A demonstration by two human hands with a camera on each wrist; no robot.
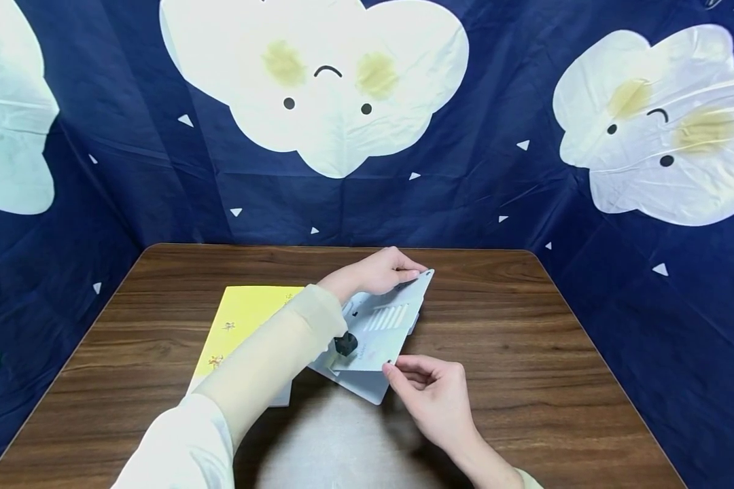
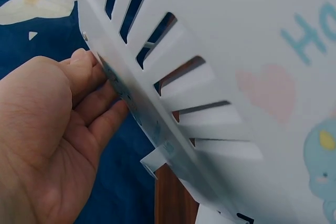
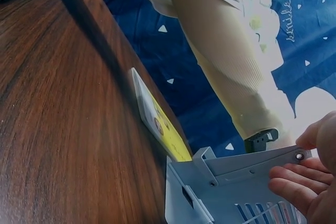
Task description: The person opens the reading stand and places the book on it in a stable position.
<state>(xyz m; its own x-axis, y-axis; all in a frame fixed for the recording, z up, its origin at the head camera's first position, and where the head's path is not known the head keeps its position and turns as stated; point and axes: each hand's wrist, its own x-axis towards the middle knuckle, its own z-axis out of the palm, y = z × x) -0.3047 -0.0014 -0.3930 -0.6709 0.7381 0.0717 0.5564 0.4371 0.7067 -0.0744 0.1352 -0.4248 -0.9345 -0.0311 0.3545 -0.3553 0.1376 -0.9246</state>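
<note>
white-and-cream fabric sleeve (image 1: 263,380) reaches across from the lower left, over part of a thin yellow-covered book (image 1: 245,316) with small printed figures, which lies flat on the brown wood-grain surface (image 1: 501,339). just right of the book, near the middle of the surface, is a pale blue-grey folding stand (image 1: 379,339) with slanted slots, its upper panel tilted up from the lower one; whether the lower panel touches the surface i cannot tell. a pink heart, blue lettering and a blue cartoon animal are printed on it.

the left hand (image 1: 379,272) pinches the stand's far corner, thumb and fingers nearly together on the thin edge. the right hand (image 1: 440,401) pinches the near corner, thumb on one face, bent fingers against the other. behind hangs dark blue fabric (image 1: 495,136) with white clouds and small triangles.
</note>
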